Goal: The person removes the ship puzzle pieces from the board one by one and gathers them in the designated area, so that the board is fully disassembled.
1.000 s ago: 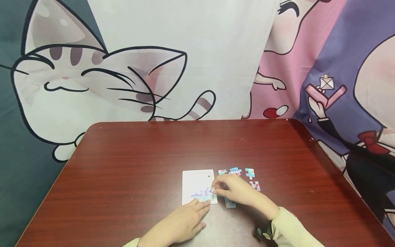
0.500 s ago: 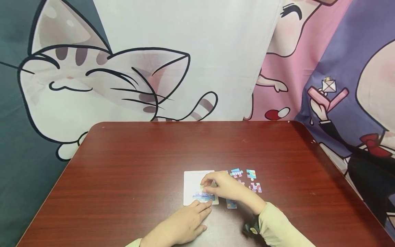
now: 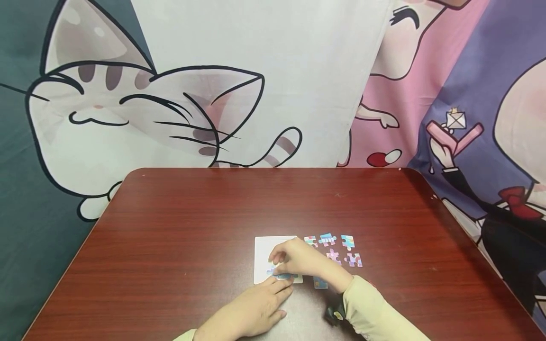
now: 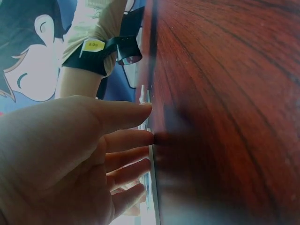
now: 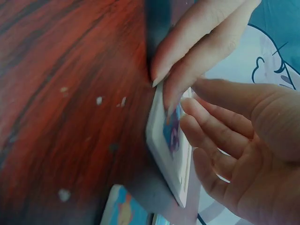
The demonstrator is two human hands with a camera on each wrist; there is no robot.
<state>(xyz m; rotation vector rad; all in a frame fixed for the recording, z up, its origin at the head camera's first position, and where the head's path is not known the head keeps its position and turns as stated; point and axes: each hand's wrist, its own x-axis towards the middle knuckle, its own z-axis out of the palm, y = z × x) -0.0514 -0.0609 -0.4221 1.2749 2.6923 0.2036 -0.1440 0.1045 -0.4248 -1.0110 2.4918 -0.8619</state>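
A white square puzzle tray (image 3: 261,251) lies on the table, with joined blue and purple pieces along its near side. My left hand (image 3: 258,308) rests flat at the tray's near edge, fingers extended and fingertips on the rim. Over the tray, my right hand (image 3: 298,258) has its thumb and fingers bent together in a pinch around a small pale puzzle piece, mostly hidden by the fingers. In the right wrist view, the right fingertips come down close to the printed pieces (image 5: 173,136), beside the left fingers.
Loose puzzle pieces lie right of the tray, among them a blue one (image 3: 347,242), a pink one (image 3: 333,256) and a blue one nearer me (image 3: 320,282). The brown table (image 3: 192,227) reaches back to a cartoon curtain (image 3: 315,76).
My right hand has moved left from the tray's right edge to over its middle, carrying the piece. The left hand has stayed at the near edge. The head view has shifted slightly.
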